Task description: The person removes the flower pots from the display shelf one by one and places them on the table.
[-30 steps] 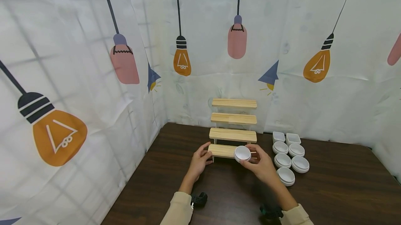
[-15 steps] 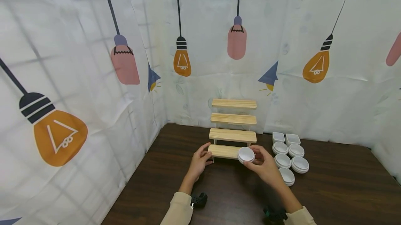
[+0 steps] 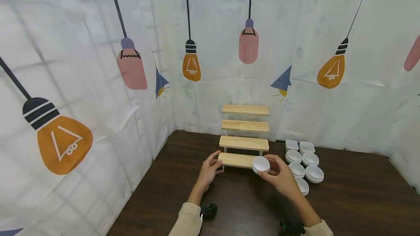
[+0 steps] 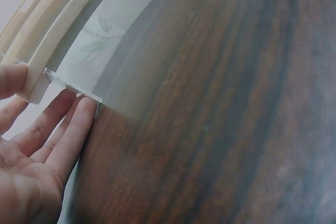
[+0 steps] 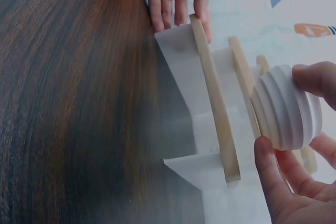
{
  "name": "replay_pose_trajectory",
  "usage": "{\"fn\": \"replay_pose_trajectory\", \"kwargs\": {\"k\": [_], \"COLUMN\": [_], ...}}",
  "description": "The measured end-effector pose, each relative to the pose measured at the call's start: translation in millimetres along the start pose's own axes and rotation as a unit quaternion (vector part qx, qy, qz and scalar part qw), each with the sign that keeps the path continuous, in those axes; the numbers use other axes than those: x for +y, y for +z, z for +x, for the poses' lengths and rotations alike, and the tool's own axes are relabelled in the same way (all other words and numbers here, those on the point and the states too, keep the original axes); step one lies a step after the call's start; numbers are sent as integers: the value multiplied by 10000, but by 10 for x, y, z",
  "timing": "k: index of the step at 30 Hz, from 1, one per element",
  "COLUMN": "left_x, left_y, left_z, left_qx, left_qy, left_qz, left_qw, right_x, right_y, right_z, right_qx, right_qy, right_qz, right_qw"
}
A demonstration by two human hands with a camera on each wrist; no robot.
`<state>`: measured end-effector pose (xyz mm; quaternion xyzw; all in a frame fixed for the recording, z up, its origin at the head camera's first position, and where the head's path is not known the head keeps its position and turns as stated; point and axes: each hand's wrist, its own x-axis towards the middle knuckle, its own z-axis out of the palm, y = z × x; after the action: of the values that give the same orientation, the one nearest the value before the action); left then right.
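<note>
A stack of small round white bowls (image 3: 261, 164) is held in my right hand (image 3: 283, 176), thumb and fingers around its side. It is above the right part of the lowest step of a wooden tiered display stand (image 3: 244, 142). In the right wrist view the nested rims of the bowls (image 5: 286, 109) show between the fingers. My left hand (image 3: 207, 170) holds the left end of the lowest step. In the left wrist view its thumb lies against the wooden board (image 4: 39, 85), with other fingertips (image 4: 86, 106) at the clear side support.
To the right of the stand, several stacks of round white bowls (image 3: 314, 173) stand on the dark wooden table (image 3: 357, 192). Square white bowls (image 3: 306, 147) are behind them. A cloth backdrop (image 3: 216, 64) with printed lamps hangs behind and to the left.
My right hand has moved a little to the right with the bowl stack, along the lowest step. The left hand and the stand have stayed in place.
</note>
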<state>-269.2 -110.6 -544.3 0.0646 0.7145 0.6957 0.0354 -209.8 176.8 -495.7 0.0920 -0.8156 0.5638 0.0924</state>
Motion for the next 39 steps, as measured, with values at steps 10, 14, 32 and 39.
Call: {"fn": "replay_pose_trajectory", "kwargs": {"k": [10,14,32,39], "left_x": [-2,-3,2,123], "left_y": [0,2,-7,3], "left_z": [-22,-24,-4,-47], "left_qx": [-36,-35,9,-32], "left_qy": [37,57,-9,-59], "left_qz": [-39,-43,3,-45], "left_qw": [10000,10000,10000,10000], "right_x": [20,24,21,28], "right_y": [-71,-127,-353,-422], "right_z": [-52,-76,-169,-211], "right_qx": [84,130,346,333], "right_qy": [-162,-133,12,71], "right_qz": [-32,-204,-498,-537], "right_qw": [9998,9996,9982,9980]}}
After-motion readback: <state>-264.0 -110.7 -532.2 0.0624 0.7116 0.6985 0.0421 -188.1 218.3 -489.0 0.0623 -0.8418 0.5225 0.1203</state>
